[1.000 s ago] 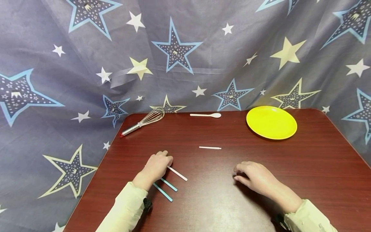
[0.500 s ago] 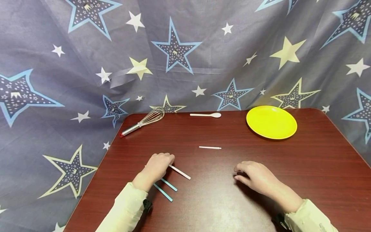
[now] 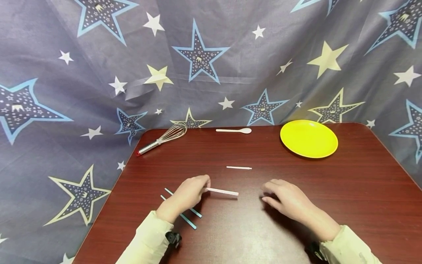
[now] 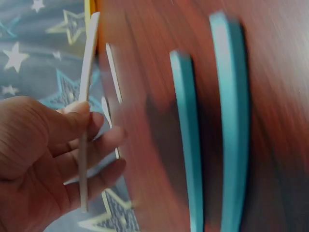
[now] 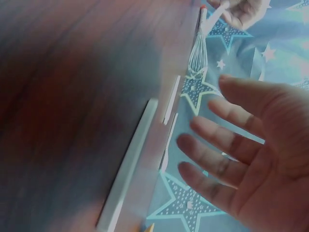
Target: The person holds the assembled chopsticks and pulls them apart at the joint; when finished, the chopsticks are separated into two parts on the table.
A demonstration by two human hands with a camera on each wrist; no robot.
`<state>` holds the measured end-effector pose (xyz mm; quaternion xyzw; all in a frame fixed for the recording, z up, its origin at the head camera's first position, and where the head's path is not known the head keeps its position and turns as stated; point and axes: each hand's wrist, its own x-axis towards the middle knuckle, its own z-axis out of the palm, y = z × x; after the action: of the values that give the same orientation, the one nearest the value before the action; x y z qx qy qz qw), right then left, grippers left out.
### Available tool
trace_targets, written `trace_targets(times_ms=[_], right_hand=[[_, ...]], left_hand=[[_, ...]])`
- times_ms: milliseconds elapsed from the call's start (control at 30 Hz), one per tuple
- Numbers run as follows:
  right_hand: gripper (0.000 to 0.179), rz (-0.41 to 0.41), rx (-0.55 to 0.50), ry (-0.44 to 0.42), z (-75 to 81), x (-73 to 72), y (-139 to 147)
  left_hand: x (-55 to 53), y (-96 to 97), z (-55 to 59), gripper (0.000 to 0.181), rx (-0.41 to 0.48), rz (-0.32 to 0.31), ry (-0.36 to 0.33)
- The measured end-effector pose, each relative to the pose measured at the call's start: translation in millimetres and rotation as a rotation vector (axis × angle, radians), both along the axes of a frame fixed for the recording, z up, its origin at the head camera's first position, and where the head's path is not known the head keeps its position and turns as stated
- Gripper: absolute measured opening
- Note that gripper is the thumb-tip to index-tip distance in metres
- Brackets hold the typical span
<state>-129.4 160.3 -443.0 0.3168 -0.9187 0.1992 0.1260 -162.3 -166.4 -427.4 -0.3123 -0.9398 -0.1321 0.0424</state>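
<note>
In my left hand [image 3: 184, 194], left of centre low in the head view: one white stick [image 3: 222, 191], pinched between thumb and fingers, its free end pointing right, just below mid-frame
Under that hand and wrist, lower left of centre: two blue sticks, one nearer the frame's bottom [image 3: 188, 222], one just above it [image 3: 196, 212], lying slantwise and roughly parallel
My right hand [image 3: 290, 200], lower right of centre: fingers parted and slightly bent, palm unfilled
Near it, lower middle of my right wrist view: one long pale bar [image 5: 129, 166], identity I cannot tell
Mid-frame: one slim white rod [image 3: 239, 168]
Beyond, upper left of the table [image 3: 257, 238]: one wire whisk [image 3: 163, 139]; top middle: one white spoon [image 3: 233, 131]; upper right: one yellow plate [image 3: 308, 139]
Behind: grey star-print cloth [image 3: 211, 99]
</note>
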Motion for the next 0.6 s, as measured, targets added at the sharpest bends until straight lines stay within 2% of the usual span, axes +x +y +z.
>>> trace_targets(times_ms=[133,300,433,600], right_hand=[[0.035,0.011,-0.043,0.023,3.9,-1.1,-12],[0.038,0.034,-0.044,0.026,7.5,-1.4,-25],[0.032,0.05,-0.027,0.037,8.0,-0.6,-32],[0.013,0.066,-0.024,0.084,6.9,0.6,-35]], left_hand=[[7.9,22.8,0.5,0.017,0.051,-0.055,0.034],[16.6,50.0,-1.7,0.012,0.084,-0.095,0.045],[21.0,66.1,-3.4,0.012,0.112,-0.116,0.042],[24.4,79.1,-6.2,0.013,0.125,-0.146,0.036]])
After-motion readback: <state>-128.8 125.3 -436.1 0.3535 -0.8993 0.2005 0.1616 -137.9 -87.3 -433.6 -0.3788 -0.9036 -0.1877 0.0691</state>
